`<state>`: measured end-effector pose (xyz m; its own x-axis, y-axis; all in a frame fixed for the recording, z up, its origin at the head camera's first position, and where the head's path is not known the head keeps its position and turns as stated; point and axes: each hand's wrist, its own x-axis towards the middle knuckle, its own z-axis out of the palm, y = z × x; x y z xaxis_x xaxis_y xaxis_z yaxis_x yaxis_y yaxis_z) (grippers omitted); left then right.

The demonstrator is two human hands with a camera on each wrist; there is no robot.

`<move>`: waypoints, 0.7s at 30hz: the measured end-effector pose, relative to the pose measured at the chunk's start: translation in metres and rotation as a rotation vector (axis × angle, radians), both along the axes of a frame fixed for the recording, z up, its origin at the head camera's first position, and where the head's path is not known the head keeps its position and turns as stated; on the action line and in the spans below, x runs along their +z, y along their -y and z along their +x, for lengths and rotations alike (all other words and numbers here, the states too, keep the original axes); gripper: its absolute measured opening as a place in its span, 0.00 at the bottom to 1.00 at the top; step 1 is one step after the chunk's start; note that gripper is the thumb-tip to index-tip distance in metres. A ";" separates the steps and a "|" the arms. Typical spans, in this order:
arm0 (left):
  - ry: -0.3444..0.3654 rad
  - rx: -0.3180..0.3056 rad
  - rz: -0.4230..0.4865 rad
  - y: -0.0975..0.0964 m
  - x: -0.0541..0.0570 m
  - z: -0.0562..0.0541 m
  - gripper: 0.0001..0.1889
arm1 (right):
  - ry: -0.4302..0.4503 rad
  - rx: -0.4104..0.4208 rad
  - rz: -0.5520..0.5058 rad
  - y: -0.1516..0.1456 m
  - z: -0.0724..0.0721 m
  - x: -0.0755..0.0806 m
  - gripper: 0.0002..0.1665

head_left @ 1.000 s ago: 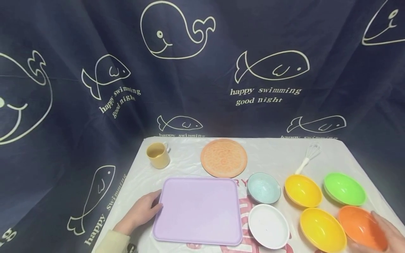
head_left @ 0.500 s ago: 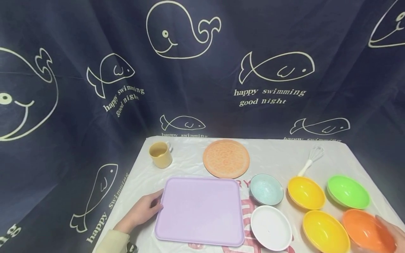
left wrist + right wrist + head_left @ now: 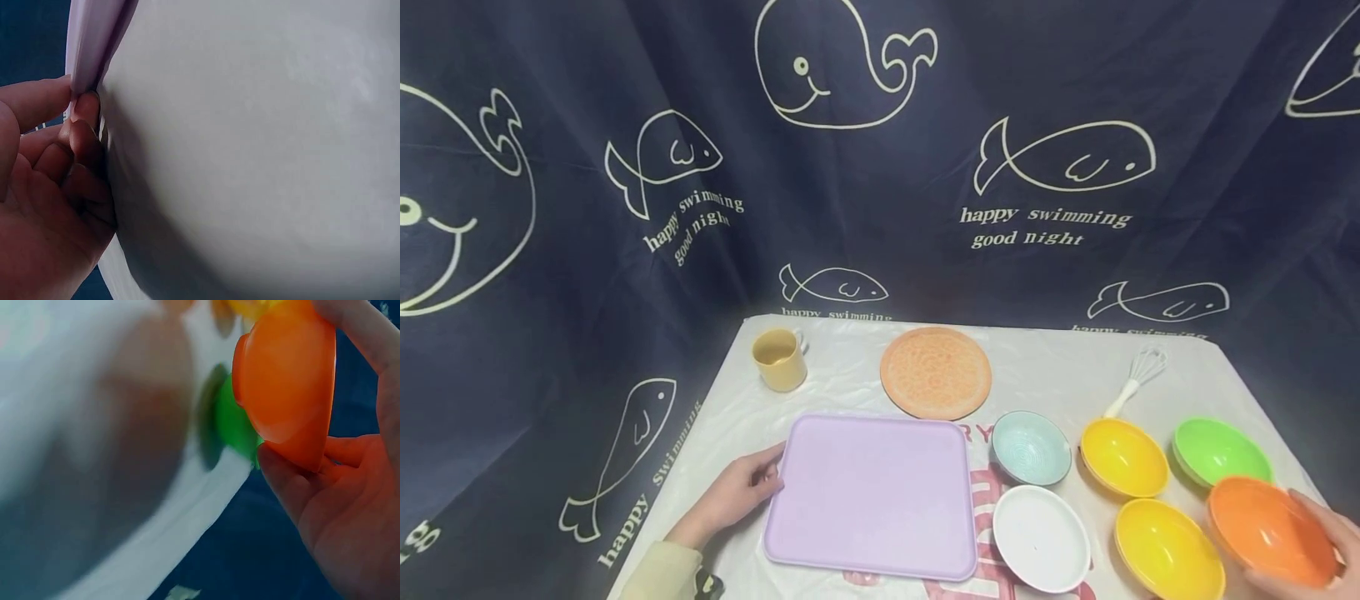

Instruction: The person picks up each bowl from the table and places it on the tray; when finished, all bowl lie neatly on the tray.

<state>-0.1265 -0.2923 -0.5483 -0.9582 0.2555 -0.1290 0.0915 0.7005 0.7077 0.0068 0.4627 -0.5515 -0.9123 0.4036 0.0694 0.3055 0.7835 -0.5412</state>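
My left hand (image 3: 737, 492) is at the left edge of a lilac rectangular tray (image 3: 872, 496). In the left wrist view, thumb and fingers pinch the rim of the tray (image 3: 94, 44). At the far right, my right hand (image 3: 1318, 542) holds an orange bowl (image 3: 1270, 529) by its rim. The right wrist view shows the orange bowl (image 3: 287, 381) raised off the table, fingers curled round its side. A green bowl (image 3: 1221, 452) sits behind it, partly overlapped in the head view. A yellow bowl (image 3: 1168, 550) stands to its left.
Another yellow bowl (image 3: 1123, 457), a light blue bowl (image 3: 1030, 447) and a white bowl (image 3: 1041, 537) stand right of the tray. Farther back are a whisk (image 3: 1135, 379), a round orange-brown mat (image 3: 936, 372) and a yellow mug (image 3: 779, 360). A dark curtain (image 3: 865, 192) hangs behind.
My right hand has lifted the orange bowl off the table, and it now overlaps the green bowl's near edge. My left hand stays at the tray's edge. The head view has shifted slightly.
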 end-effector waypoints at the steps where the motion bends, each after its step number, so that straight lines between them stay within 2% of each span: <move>1: 0.006 0.004 0.004 0.000 0.001 0.000 0.31 | 0.089 0.009 0.021 0.005 -0.006 0.009 0.86; 2: 0.012 0.009 0.008 0.001 0.002 0.000 0.32 | 0.172 0.033 0.049 0.012 -0.013 0.021 0.86; 4: 0.026 0.018 0.016 0.001 0.002 0.000 0.32 | 0.184 0.127 0.064 0.022 -0.028 0.043 0.82; 7: 0.050 0.028 0.024 0.003 0.002 0.000 0.32 | 0.031 0.325 0.049 0.038 -0.050 0.066 0.73; 9: 0.053 0.028 0.029 0.003 0.001 -0.001 0.32 | -0.052 0.415 0.038 0.054 -0.061 0.079 0.69; 11: 0.056 0.025 0.040 0.003 0.001 -0.002 0.32 | -0.116 0.479 0.008 0.073 -0.073 0.088 0.67; 15: 0.047 0.017 0.054 0.003 0.001 -0.003 0.31 | -0.130 0.534 0.019 0.124 -0.099 0.108 0.73; 18: 0.046 0.016 0.056 0.004 0.001 -0.004 0.31 | -0.145 0.608 -0.008 0.166 -0.121 0.116 0.73; 21: 0.050 0.020 0.061 0.005 0.000 -0.003 0.31 | -0.152 0.702 -0.070 0.210 -0.141 0.118 0.69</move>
<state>-0.1297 -0.2976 -0.5486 -0.9559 0.2455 -0.1612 0.0419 0.6571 0.7526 -0.1345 0.2530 -0.4339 -0.9404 -0.2660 0.2119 -0.3401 0.7295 -0.5934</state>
